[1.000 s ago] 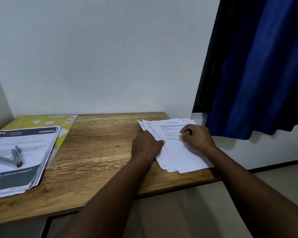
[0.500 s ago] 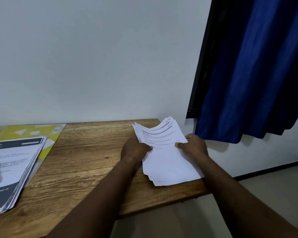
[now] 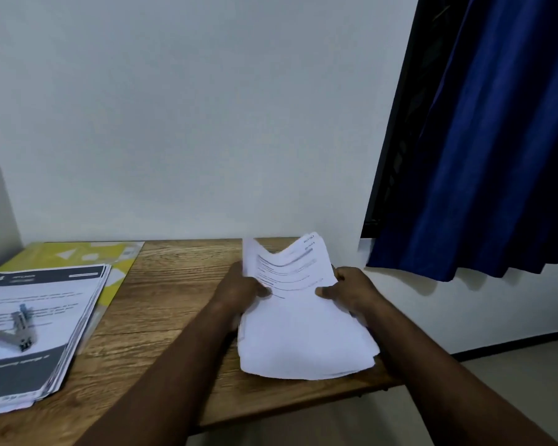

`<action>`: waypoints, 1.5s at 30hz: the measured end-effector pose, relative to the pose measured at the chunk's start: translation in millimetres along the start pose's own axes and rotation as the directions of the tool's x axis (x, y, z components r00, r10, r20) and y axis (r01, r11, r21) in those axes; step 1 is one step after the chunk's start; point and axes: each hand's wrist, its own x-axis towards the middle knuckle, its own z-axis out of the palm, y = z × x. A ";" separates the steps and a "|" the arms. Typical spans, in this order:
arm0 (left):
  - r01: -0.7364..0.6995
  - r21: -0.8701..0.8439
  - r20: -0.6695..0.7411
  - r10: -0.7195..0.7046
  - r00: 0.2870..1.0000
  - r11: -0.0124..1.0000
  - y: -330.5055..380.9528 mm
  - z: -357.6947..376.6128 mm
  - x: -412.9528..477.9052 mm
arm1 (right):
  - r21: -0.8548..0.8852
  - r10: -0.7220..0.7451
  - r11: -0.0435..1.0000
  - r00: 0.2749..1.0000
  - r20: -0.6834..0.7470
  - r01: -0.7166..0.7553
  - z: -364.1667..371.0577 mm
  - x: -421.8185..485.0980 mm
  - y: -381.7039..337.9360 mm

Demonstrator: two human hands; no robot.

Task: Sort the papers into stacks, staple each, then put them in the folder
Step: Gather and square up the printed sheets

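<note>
Early stage: left hand [image 3: 239, 289] and right hand [image 3: 351, 292] grip the sheaf [image 3: 303, 336] by its edges at 3 o'clock; stapler [image 3: 21, 328] idle on stack [image 3: 55, 297] at 9 o'clock; stapling, filing seemingly pending.
</note>
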 end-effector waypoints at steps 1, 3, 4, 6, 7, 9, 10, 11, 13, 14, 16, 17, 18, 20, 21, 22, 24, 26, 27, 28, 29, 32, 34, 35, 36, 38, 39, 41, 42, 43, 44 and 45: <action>-0.023 -0.035 0.013 0.023 1.000 0.999 -3.2 -13.5 1.6 | 0.070 -0.037 0.997 0.999 0.006 0.036 8.7 -2.4 -2.5; 0.000 -0.141 -0.021 -0.003 1.000 0.990 -4.2 -44.4 1.4 | 0.199 -0.099 0.976 0.995 0.035 0.090 28.0 -6.4 -7.6; 0.034 -0.198 -0.027 -0.040 0.999 0.980 -4.1 -60.3 0.4 | 0.255 -0.122 0.962 0.991 0.062 0.102 37.8 -9.2 -9.8; 0.116 -0.240 -0.010 -0.122 0.992 0.964 -0.7 -91.3 -3.6 | 0.305 -0.175 0.943 0.978 0.115 0.133 59.2 -12.6 -15.4; 0.156 -0.245 -0.004 -0.162 0.987 0.957 1.3 -104.4 -4.9 | 0.303 -0.211 0.939 0.968 0.136 0.162 67.9 -12.9 -16.9; 0.183 -0.257 -0.008 -0.191 0.982 0.949 4.5 -127.3 -7.3 | 0.314 -0.281 0.925 0.941 0.187 0.214 84.6 -10.2 -22.6; 0.178 -0.267 -0.010 -0.188 0.982 0.947 6.3 -138.1 -8.8 | 0.324 -0.308 0.918 0.927 0.215 0.230 93.1 -8.4 -26.5; 0.170 -0.275 -0.014 -0.181 0.983 0.946 8.1 -146.5 -9.7 | 0.337 -0.326 0.911 0.914 0.240 0.237 99.5 -5.8 -29.3; 0.161 -0.288 -0.013 -0.172 0.985 0.944 10.1 -160.4 -12.1 | 0.379 -0.357 0.895 0.888 0.289 0.236 111.7 -0.4 -35.6; 0.153 -0.304 0.000 -0.161 0.987 0.940 9.0 -165.6 -12.6 | 0.406 -0.366 0.886 0.877 0.311 0.225 116.8 2.5 -37.3; 0.117 -0.352 0.017 -0.119 0.993 0.929 5.0 -173.9 -12.4 | 0.443 -0.366 0.873 0.874 0.320 0.204 127.9 10.2 -40.8; 0.091 -0.375 0.011 -0.093 0.996 0.923 2.1 -176.5 -11.6 | 0.452 -0.360 0.868 0.886 0.290 0.205 131.5 12.3 -42.4; 0.066 -0.392 0.005 -0.069 0.998 0.918 -0.7 -178.9 -9.9 | 0.452 -0.353 0.866 0.903 0.247 0.214 135.7 16.5 -42.6; 0.032 -0.399 -0.002 -0.036 0.999 0.916 -3.4 -180.5 -7.6 | 0.448 -0.355 0.860 0.916 0.184 0.244 141.1 23.5 -41.8; 0.025 -0.394 -0.002 -0.028 1.000 0.919 -4.1 -180.5 -6.6 | 0.459 -0.356 0.853 0.920 0.163 0.249 142.5 26.5 -40.6; 0.020 -0.389 -0.003 -0.024 1.000 0.921 -4.9 -180.1 -5.5 | 0.476 -0.349 0.845 0.926 0.144 0.244 142.5 28.1 -39.5; 0.015 -0.392 -0.009 -0.020 1.000 0.920 -7.7 -180.8 -2.5 | 0.520 -0.330 0.822 0.938 0.105 0.232 141.2 32.8 -35.1; 0.009 -0.395 -0.003 -0.011 1.000 0.919 -9.7 -182.2 -1.4 | 0.551 -0.328 0.800 0.942 0.073 0.237 139.3 34.6 -33.3; 0.005 -0.386 0.006 -0.002 1.000 0.922 -10.7 -183.0 -1.3 | 0.555 -0.332 0.796 0.941 0.066 0.242 139.3 34.4 -33.5; 0.000 -0.373 0.019 0.008 1.000 0.928 -11.0 -182.6 -1.0 | 0.552 -0.328 0.798 0.943 0.059 0.243 139.3 34.6 -32.6; -0.005 -0.360 0.029 0.017 0.999 0.933 -10.7 -182.5 -1.3 | 0.545 -0.321 0.802 0.946 0.053 0.242 138.9 33.3 -32.9; -0.029 -0.341 0.059 0.052 0.997 0.940 -8.3 -180.1 -3.5 | 0.537 -0.304 0.807 0.952 0.023 0.245 135.1 30.8 -34.6; -0.031 -0.346 0.077 0.061 0.995 0.938 -8.1 -179.5 -5.1 | 0.530 -0.304 0.808 0.953 0.002 0.257 134.4 30.8 -35.4; -0.031 -0.346 0.074 0.061 0.995 0.938 -9.0 -179.7 -5.2 | 0.531 -0.302 0.808 0.953 -0.001 0.257 133.8 30.4 -35.3; -0.037 -0.343 0.054 0.059 0.997 0.939 -9.3 -179.8 -4.7 | 0.536 -0.289 0.808 0.957 -0.002 0.245 132.7 30.8 -35.5; -0.062 -0.336 -0.011 0.062 0.998 0.940 -10.2 -180.9 -3.8 | 0.535 -0.263 0.814 0.965 -0.005 0.225 127.2 33.6 -35.1; -0.075 -0.340 -0.041 0.064 0.997 0.937 -10.7 -182.2 -3.2 | 0.523 -0.250 0.822 0.968 -0.020 0.223 122.4 36.1 -34.2; -0.096 -0.345 -0.093 0.068 0.993 0.934 -10.4 -184.8 -3.2 | 0.516 -0.220 0.830 0.974 -0.049 0.213 110.5 43.2 -31.1; -0.104 -0.345 -0.112 0.069 0.991 0.933 -9.8 -185.9 -3.7 | 0.523 -0.204 0.827 0.977 -0.059 0.205 104.9 45.7 -29.1; -0.109 -0.346 -0.126 0.068 0.990 0.932 -8.8 -186.9 -4.0 | 0.532 -0.192 0.824 0.979 -0.064 0.196 99.3 45.8 -28.1; -0.112 -0.349 -0.139 0.067 0.988 0.930 -8.2 -187.0 -4.9 | 0.541 -0.175 0.822 0.983 -0.061 0.179 95.3 45.6 -26.6; -0.115 -0.351 -0.152 0.065 0.986 0.929 -7.7 -186.8 -5.3 | 0.541 -0.166 0.823 0.984 -0.057 0.170 91.5 44.5 -24.9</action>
